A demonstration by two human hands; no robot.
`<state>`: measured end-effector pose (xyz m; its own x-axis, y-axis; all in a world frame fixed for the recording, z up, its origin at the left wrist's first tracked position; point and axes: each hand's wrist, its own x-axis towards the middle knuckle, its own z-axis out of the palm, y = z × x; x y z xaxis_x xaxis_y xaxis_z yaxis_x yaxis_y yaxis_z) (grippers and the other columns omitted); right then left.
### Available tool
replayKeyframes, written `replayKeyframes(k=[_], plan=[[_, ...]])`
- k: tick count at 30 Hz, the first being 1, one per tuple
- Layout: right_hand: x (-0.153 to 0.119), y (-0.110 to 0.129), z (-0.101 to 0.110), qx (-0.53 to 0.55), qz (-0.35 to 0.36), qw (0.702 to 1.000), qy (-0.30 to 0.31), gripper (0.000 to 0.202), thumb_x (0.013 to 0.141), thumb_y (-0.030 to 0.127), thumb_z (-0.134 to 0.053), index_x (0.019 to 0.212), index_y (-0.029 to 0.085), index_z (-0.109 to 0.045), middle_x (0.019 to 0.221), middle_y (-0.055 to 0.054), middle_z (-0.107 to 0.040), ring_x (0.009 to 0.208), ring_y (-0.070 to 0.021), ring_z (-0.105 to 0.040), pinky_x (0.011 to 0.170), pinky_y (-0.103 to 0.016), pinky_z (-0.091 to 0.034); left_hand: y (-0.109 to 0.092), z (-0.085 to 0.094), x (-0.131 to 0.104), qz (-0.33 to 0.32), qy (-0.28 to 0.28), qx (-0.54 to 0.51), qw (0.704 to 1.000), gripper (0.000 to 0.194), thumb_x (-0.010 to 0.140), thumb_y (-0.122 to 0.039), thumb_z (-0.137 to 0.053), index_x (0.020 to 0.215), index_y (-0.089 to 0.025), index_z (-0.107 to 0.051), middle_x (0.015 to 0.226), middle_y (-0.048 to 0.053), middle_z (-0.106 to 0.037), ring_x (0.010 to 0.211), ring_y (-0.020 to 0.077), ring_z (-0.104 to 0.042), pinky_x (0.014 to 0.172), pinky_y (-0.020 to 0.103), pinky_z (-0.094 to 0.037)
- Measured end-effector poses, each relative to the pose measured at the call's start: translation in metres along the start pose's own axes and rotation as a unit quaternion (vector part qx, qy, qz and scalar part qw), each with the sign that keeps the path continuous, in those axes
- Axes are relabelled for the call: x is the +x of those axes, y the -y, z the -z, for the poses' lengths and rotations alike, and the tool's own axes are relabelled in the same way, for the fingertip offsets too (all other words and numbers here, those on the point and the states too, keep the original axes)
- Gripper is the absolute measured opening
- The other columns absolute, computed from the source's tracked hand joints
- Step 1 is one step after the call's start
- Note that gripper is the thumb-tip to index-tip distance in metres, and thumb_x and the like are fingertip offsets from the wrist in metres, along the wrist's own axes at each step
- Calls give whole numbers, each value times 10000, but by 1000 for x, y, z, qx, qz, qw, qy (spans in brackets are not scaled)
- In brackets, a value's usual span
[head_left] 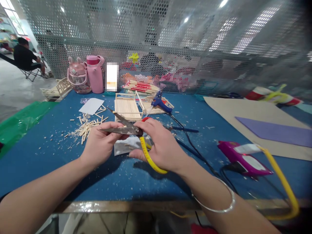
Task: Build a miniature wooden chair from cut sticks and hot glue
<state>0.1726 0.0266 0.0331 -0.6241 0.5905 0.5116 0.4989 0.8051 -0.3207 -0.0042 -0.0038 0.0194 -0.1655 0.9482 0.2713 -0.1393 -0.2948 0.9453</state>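
My right hand [162,146] grips a pair of scissors [138,130] with red and yellow handles, the blades parted and pointing left. The fingers of my left hand [99,142] are pinched together beside the blades. A thin wooden stick [124,126] shows in part between them, mostly hidden by the fingers and the scissors. Under the hands lies a clear plastic bag [125,146]. Just beyond, a small stick-built model [127,107] stands on the blue table [102,185]. Left of it is a pile of short cut sticks [89,127] among crumbs.
A blue glue gun [161,103] rests against the stick models, its cord trailing right. Two pink bottles [95,76] and a bundle of sticks [141,86] stand at the back before a perforated metal screen [170,39]. A magenta device [243,159] lies right; a person [25,57] sits far left.
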Motion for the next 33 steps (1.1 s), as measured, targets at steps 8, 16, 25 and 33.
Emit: replayKeyframes(k=[8,16,25,33], plan=[[0,0,-2,-8,11,1000,-9,677,643,656,-658,1095,166,-540,962,-96,-583,868,-228,-518,806,-387,-441,1,2,-1,-14,-11,57,998,58,644,-141,-671,657,-193,-692,583,-10,-688,522,113,-619,507,215,-518],[0,0,-3,-5,25,1000,-17,646,694,663,-604,1081,147,-549,940,-99,-585,851,-220,-524,790,-368,-451,0,3,-4,-4,12,15,1000,83,661,-135,-683,654,-213,-712,589,-25,-691,533,92,-625,526,181,-513],[1,0,-1,-32,33,999,-21,650,677,693,-591,1024,143,-598,901,-93,-605,806,-205,-528,758,-342,-458,0,4,-4,40,38,-29,998,124,631,-83,-673,615,-199,-714,566,-30,-678,532,78,-608,540,162,-498],[-3,-5,-6,-39,39,997,-54,754,641,777,-522,1014,129,-620,824,-83,-639,731,-189,-576,660,-306,-469,-1,-1,-4,66,15,-75,995,50,593,-153,-753,608,-164,-707,561,-10,-677,492,94,-618,500,184,-513]])
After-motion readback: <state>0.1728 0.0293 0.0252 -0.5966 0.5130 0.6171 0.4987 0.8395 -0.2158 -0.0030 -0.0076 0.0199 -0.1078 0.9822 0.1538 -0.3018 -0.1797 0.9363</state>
